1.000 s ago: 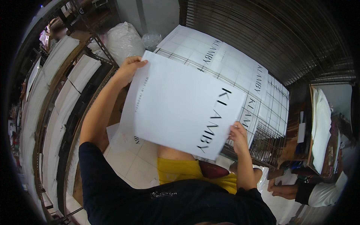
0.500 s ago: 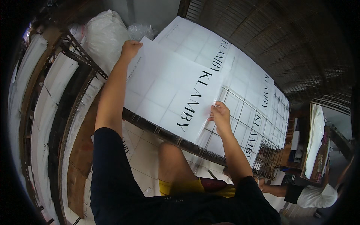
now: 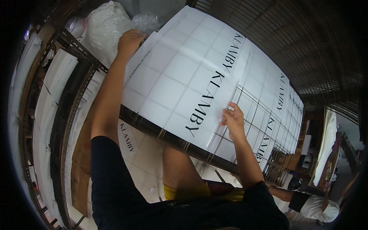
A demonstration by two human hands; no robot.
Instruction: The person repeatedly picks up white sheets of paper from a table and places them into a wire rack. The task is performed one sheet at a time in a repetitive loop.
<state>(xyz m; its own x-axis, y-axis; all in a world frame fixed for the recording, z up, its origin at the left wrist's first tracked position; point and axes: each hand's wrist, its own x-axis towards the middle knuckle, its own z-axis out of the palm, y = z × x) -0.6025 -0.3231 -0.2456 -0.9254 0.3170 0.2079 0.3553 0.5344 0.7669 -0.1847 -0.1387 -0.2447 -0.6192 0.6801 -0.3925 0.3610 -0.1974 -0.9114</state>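
Observation:
A white printed sheet with large black lettering lies flat on a wire rack, overlapping another printed white sheet behind it. My left hand is just off the near sheet's far-left corner, fingers loosely bent and parted, holding nothing. Over the sheet's right edge hovers my right hand, its fingers and thumb apart with nothing gripped. More printed sheets cover the rack to the right, with bare wire grid showing between them.
Stacked wire racks rise behind. White plastic bags stand at the far left, beside metal shelving with white material. Another printed sheet lies on the tiled floor below. A person in a white shirt is at the lower right.
The near sheet has settled flat onto the rack. Both hands have let go of it; my left hand has drawn slightly away from its corner. The view has shifted a little.

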